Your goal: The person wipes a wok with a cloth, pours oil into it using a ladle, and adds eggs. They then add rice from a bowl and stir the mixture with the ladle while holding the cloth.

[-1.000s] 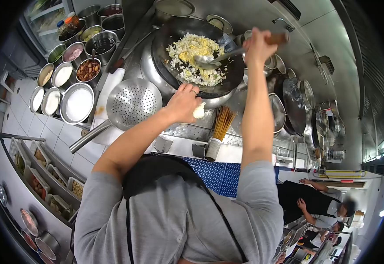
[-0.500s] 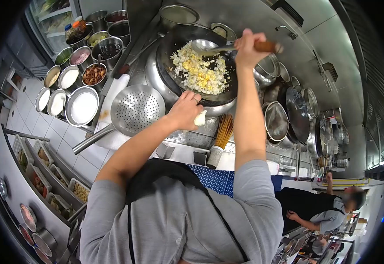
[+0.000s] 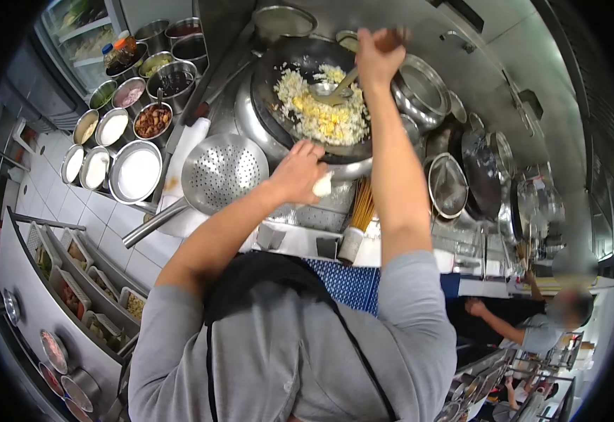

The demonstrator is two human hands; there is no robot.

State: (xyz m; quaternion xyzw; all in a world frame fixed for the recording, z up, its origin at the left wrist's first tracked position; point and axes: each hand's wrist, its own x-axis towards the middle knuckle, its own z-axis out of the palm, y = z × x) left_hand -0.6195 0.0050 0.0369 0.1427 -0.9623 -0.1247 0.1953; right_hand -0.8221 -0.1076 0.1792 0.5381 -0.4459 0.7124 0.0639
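My left hand (image 3: 300, 172) is closed at the near rim of the dark wok (image 3: 263, 91), with a white cloth (image 3: 322, 186) bunched under its fingers. White rice mixed with yellow egg (image 3: 324, 119) lies in the wok. Above the wok's right side, my right hand (image 3: 379, 60) is wrapped round the wooden handle of a metal ladle (image 3: 342, 88). The ladle's bowl dips into the middle of the rice. A perforated metal strainer (image 3: 224, 172) rests left of my left hand, its handle toward the lower left.
Metal bowls of ingredients (image 3: 136, 171) stand at the left. A bamboo brush (image 3: 357, 225) lies below the wok. Pots and a mesh strainer (image 3: 448, 186) are on the right. Another person (image 3: 525, 323) stands at the lower right, and a drawer unit (image 3: 60, 295) is lower left.
My right hand has moved up and left. The ladle's bowl has shifted from the wok's far side into the rice, which has spread toward the far side. The other person's arm has moved.
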